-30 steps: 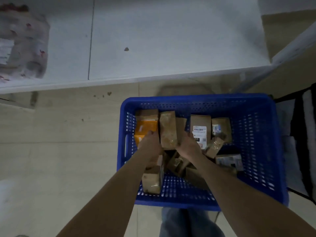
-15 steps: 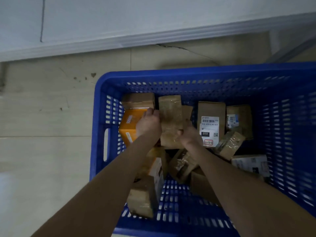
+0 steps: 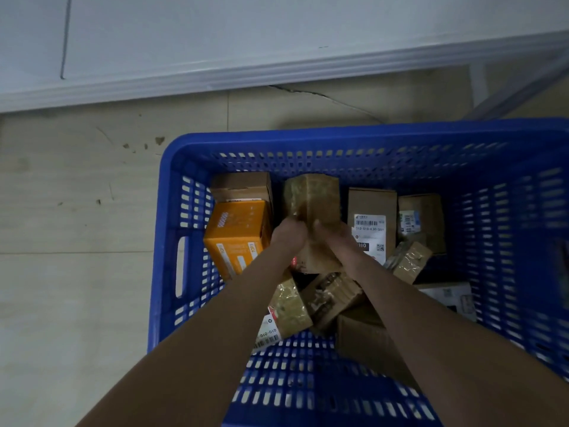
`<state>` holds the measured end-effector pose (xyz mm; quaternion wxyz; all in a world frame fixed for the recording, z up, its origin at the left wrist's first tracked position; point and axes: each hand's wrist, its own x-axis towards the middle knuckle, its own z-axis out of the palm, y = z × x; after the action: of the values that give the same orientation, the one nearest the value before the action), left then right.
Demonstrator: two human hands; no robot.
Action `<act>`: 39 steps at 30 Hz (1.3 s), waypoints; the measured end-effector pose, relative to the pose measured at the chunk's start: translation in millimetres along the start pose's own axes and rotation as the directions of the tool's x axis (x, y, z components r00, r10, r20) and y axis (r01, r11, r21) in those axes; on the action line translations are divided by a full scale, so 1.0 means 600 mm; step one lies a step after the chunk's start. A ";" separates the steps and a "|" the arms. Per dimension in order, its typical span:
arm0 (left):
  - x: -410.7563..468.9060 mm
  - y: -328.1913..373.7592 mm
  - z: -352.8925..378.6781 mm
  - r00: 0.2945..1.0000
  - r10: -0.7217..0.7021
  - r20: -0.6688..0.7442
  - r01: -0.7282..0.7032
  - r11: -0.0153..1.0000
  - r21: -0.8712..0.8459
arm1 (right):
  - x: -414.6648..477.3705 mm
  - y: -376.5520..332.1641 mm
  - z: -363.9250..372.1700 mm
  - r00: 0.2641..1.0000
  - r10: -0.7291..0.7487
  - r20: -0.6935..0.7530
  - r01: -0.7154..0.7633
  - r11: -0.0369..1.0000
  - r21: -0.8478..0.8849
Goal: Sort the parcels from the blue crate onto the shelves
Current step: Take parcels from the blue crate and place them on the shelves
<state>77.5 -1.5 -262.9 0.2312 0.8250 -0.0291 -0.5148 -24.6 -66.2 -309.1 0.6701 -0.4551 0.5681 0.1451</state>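
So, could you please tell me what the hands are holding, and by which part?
The left hand and right hand grip one tape-wrapped brown parcel by its near end, one on each side, inside the blue crate.

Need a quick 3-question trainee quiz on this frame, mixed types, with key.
1. True or false: the left hand and right hand grip the same taped parcel.
2. In the crate, the orange box sits: A) left of the taped parcel B) right of it C) on top of it
3. Fill in: the labelled box lies to the taped parcel's ____.
Key: 1 true; 2 A; 3 right.
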 end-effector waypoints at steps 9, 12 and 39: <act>-0.012 -0.005 -0.016 0.998 0.044 -0.039 -0.052 0.973 -0.226 | -0.031 -0.003 -0.012 0.995 -0.006 -0.102 0.012 0.999 0.049; -0.066 0.008 -0.040 0.989 0.035 -0.145 -0.035 0.999 0.003 | -0.104 -0.025 -0.038 1.000 0.002 -0.005 -0.001 0.990 0.143; -0.795 0.364 -0.451 0.997 0.038 0.071 0.001 0.873 -0.488 | -0.839 -0.381 -0.116 0.368 -0.926 0.086 0.392 0.071 -0.917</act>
<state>129.3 35.3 323.9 0.4353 0.7190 0.0847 -0.5351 -63.0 -81.7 246.5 0.1479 -0.9445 0.2807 -0.0853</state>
